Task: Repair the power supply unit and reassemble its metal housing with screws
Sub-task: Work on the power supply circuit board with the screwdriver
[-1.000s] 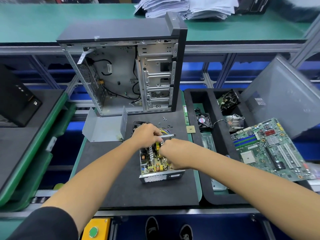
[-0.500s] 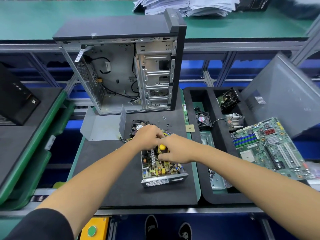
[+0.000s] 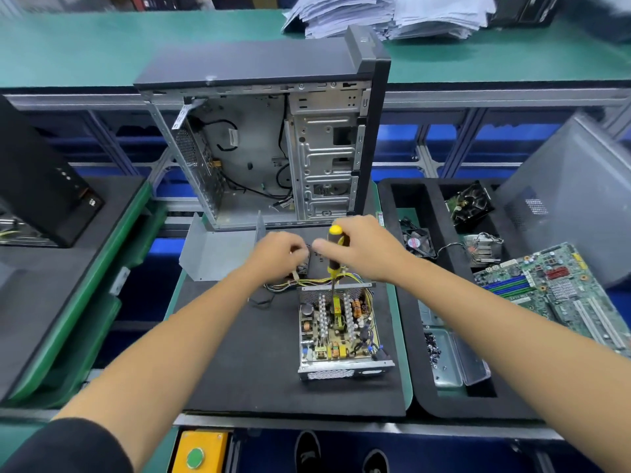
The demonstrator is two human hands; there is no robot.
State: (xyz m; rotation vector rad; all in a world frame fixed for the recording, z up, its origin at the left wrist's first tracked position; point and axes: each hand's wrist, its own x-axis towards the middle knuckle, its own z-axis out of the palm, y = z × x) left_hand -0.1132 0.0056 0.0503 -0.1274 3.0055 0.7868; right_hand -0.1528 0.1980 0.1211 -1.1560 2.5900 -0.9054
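The open power supply unit [image 3: 341,332] lies on the black mat [image 3: 239,363], its circuit board exposed. Its bundle of yellow and black wires [image 3: 290,285] runs out to the left. My right hand [image 3: 365,254] grips a screwdriver [image 3: 334,250] with a yellow and black handle, held upright with the shaft reaching down over the unit's far edge. My left hand [image 3: 280,257] hovers beyond the unit beside a small fan [image 3: 303,266], fingers pinched together; what they hold is hidden. The bent grey metal cover [image 3: 218,254] rests to the left. Small loose screws [image 3: 321,249] lie on the mat.
An open computer case [image 3: 266,148] stands upright behind the mat. A black tray [image 3: 420,397] on the right holds fans, a heatsink [image 3: 483,249], a motherboard [image 3: 560,295] and a box of screws [image 3: 435,349]. A grey side panel [image 3: 573,186] leans at far right.
Both hands have drawn back from above the unit's board toward its far side. The screwdriver handle now shows, standing upright. The board is uncovered.
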